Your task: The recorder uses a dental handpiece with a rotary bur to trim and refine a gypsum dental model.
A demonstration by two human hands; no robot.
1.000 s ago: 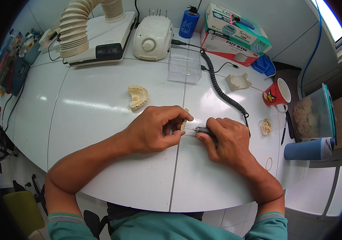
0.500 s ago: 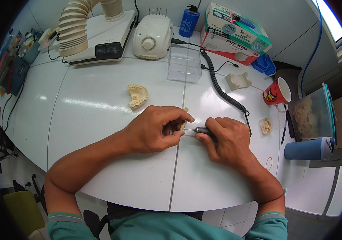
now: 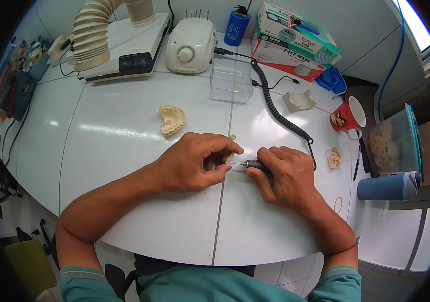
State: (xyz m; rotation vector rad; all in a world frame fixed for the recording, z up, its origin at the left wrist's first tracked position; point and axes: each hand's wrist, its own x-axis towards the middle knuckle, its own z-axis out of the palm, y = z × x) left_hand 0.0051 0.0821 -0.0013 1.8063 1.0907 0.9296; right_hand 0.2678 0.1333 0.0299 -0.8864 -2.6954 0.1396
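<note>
Between the thumb and fingers of my left hand (image 3: 189, 163) is a small cream row of dental teeth (image 3: 229, 158), partly covered by the fingertips. My right hand (image 3: 293, 176) wraps around a dark rotary handpiece (image 3: 256, 164). Its thin metal bur points left and meets the teeth, or comes very close to them; I cannot tell which. Just beyond my left fingertips, a tiny yellowish piece (image 3: 232, 137) lies on the white table (image 3: 124, 151). Farther off to the left sits a cream dental cast (image 3: 172, 121) with an arch of teeth.
A coiled black cord (image 3: 275, 108) runs across the back right from a white control box (image 3: 190, 48). Nearby are a clear plastic box (image 3: 231, 85), a pale block (image 3: 299, 101), a red mug (image 3: 348, 115), a small tray of teeth (image 3: 334, 158) and a blue tumbler (image 3: 383, 187).
Both hands hold nearly the same pose, with the bur still at the teeth. The tiny piece beyond my left fingertips shows slightly more clearly.
</note>
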